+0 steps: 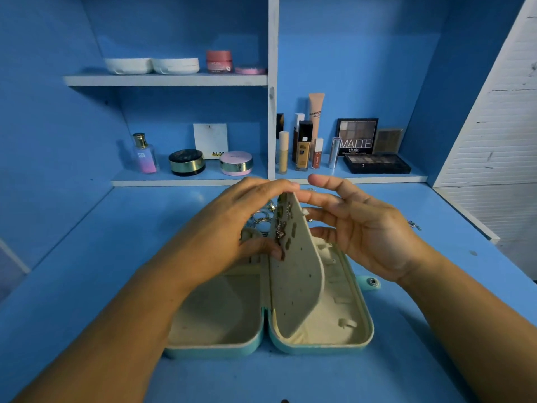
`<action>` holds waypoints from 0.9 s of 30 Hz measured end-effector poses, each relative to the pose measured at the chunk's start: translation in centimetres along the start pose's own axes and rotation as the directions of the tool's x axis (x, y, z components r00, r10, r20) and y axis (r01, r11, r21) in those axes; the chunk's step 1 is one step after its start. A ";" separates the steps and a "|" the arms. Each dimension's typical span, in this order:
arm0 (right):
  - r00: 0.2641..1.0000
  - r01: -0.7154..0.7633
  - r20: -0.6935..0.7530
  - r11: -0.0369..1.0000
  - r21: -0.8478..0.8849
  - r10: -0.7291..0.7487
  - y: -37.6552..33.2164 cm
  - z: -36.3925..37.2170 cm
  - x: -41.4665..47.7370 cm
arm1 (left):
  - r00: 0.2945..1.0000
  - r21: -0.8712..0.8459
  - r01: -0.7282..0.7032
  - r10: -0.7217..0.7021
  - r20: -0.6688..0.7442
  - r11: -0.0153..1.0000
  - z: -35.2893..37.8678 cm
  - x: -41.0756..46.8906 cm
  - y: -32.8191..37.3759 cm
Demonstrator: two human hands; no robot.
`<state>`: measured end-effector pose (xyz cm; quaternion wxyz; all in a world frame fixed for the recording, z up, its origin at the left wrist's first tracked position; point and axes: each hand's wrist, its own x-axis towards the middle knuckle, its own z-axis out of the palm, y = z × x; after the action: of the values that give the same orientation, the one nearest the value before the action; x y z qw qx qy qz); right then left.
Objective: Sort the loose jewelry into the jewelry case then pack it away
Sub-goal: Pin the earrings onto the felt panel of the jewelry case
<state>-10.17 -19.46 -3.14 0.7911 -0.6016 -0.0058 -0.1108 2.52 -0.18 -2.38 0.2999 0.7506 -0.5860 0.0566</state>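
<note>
Jewelry case (215,309) lay open on the tabletop (87,271) with rings (263,222) and earrings (280,228) in, my left grip (232,225) pinching its upright flap (296,280), right grip (369,231) released beside it; I judged one loose piece (415,225) and closing remained.

A blue desk (87,286) backs onto blue shelving. The upper shelf (165,80) holds two white containers (128,66) side by side, a pink jar (219,61) and a flat pink lid (250,70). Below stand a perfume bottle (144,154), a black compact (186,162), a pink compact (236,163) and a white card (210,140). The right compartment holds a foundation bottle (303,146), a beige tube (316,112), a silver tube (334,152), an upright palette marked MATTE (357,136) and a flat black palette (377,163). A white slatted panel (499,126) stands at right.
</note>
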 end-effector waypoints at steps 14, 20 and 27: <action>0.954 -0.222 -0.210 -0.034 -0.975 -0.213 1.4 -8.3 2.6 | 0.998 -0.114 0.057 -0.057 0.002 0.992 0.0 -0.3 -0.1; 0.949 -0.223 -0.200 -0.073 -0.972 -0.244 2.0 -6.7 3.8 | 0.996 -0.204 0.088 -0.092 -0.010 0.975 0.0 -0.3 -0.2; 0.932 -0.291 -0.259 -0.099 -0.952 -0.254 2.3 -6.4 4.2 | 0.995 -0.236 0.093 -0.102 -0.025 0.967 0.1 -0.2 -0.3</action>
<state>-6.45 -25.69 -6.47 0.0676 -0.9543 0.2325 -0.1753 2.75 0.04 -2.67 0.3997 0.7366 -0.5454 -0.0140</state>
